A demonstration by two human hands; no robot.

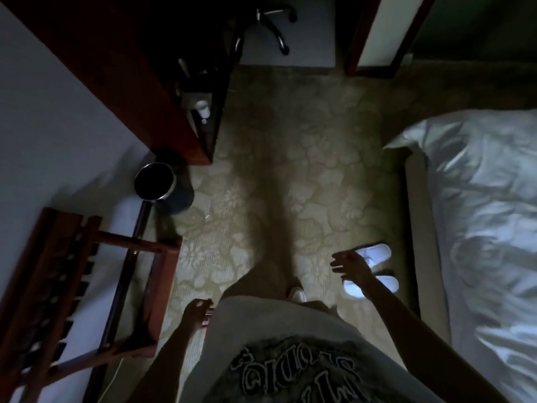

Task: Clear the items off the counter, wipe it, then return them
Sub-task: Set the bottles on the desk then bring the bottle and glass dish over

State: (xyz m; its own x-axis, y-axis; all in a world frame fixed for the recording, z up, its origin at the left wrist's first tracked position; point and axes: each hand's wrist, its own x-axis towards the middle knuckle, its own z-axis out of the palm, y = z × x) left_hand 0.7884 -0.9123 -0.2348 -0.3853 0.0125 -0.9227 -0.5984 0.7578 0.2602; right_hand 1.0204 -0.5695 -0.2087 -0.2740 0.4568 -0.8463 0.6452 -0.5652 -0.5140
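Observation:
I stand on a patterned carpet in a dim room. A dark wooden cabinet with a counter shelf [200,91] is ahead on the left; small items stand on it, among them a white cup [202,107]. My left hand [197,314] hangs by my hip with loosely curled fingers and holds nothing. My right hand [350,267] is stretched out to the side, fingers relaxed and spread, empty, above a pair of white slippers [374,254].
A round metal bin [157,181] stands on the floor below the cabinet. A wooden luggage rack [87,286] is at the left. A bed with white bedding [479,228] fills the right. An office chair base [276,24] is far ahead.

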